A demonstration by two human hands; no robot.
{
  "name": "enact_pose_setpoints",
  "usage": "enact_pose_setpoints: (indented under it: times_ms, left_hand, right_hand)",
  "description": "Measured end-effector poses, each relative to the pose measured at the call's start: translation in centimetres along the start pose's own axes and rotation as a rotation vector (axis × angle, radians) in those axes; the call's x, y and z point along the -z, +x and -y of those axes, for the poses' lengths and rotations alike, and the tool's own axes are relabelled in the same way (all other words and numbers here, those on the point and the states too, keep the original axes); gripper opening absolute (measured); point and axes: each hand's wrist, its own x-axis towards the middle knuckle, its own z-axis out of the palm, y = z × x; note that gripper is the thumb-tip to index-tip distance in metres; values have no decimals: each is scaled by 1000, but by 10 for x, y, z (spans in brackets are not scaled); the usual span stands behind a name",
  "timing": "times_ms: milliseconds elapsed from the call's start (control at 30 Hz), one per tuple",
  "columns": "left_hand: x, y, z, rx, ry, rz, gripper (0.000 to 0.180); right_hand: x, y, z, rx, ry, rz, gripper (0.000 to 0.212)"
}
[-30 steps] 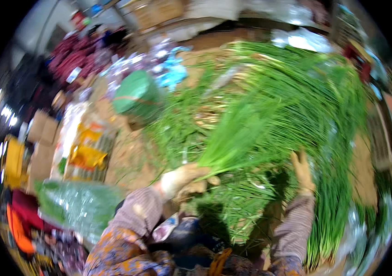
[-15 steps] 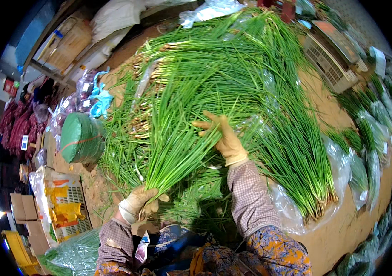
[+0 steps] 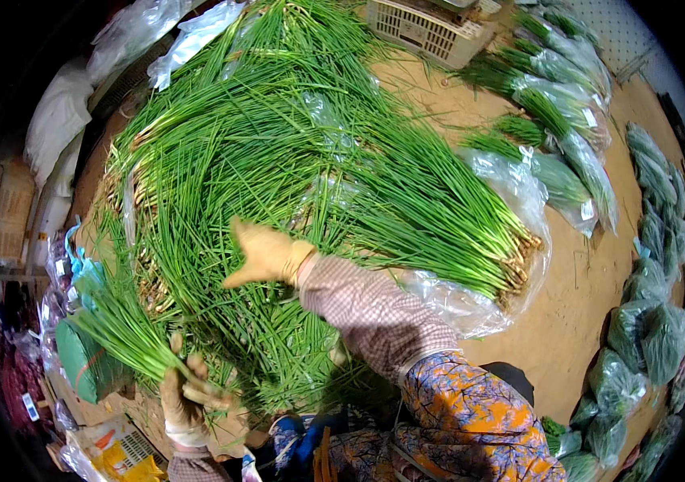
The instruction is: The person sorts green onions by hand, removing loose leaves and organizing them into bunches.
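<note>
My left hand [image 3: 183, 402], in a tan glove, grips a bunch of green onions [image 3: 129, 337] by the root end, its leaves pointing up and to the left. My right hand [image 3: 268, 254], gloved too, is above the big heap of green onions [image 3: 214, 153] with thumb and fingers apart and nothing in it. Whether its fingertips touch the leaves I cannot tell. To the right, a thick row of green onions [image 3: 447, 221] lies with roots together on clear plastic sheeting [image 3: 459, 309].
Bagged green onions [image 3: 571, 181] lie at the right, with more filled plastic bags [image 3: 627, 365] along the right side. A beige plastic crate [image 3: 427, 34] stands at the back. On the left are a green wrapped bundle [image 3: 83, 361] and a printed yellow-and-white package [image 3: 117, 450].
The view has turned rightward. My left hand has swung the bunch left, away from my right hand. My right hand has let go of the leaves and is over the heap.
</note>
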Motion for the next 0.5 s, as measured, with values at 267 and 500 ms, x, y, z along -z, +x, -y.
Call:
enact_pose_setpoints:
  times_ms: [267, 500]
  left_hand:
    - [-31, 34, 50, 147, 467, 304, 42]
    - [-50, 28, 51, 120, 555, 333, 47]
  right_hand:
    - [-13, -53, 54, 232, 448, 125, 75]
    - [124, -167, -88, -82, 55, -350, 57]
